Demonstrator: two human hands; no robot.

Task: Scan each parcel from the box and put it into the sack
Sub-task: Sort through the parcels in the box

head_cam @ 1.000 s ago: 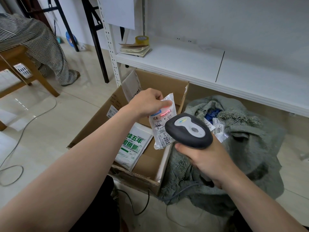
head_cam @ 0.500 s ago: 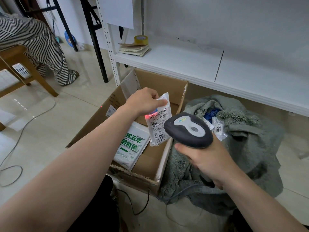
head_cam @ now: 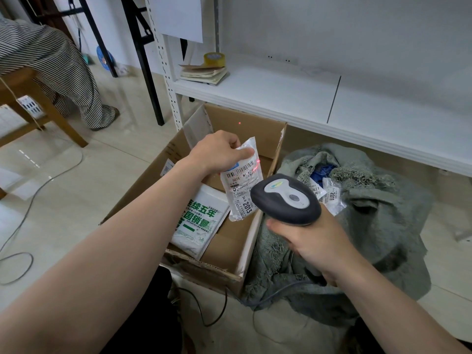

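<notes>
Dangling from L hand (head_cam: 217,153): parcel (head_cam: 241,186), scanner (head_cam: 286,200) just beside.

sack (head_cam: 383,213) mouth open just right of box (head_cam: 265,139) wall, shelf (head_cam: 281,98) overhanging behind, scanner (head_cam: 286,203) between parcel (head_cam: 242,185) and sack

A small white parcel (head_cam: 241,186) hangs over the open cardboard box (head_cam: 268,139), red light on its barcode, the dark scanner (head_cam: 286,200) close beside; a green-printed parcel (head_cam: 199,223) lies inside, two labelled parcels (head_cam: 332,199) in the grey-green sack (head_cam: 383,226).
</notes>
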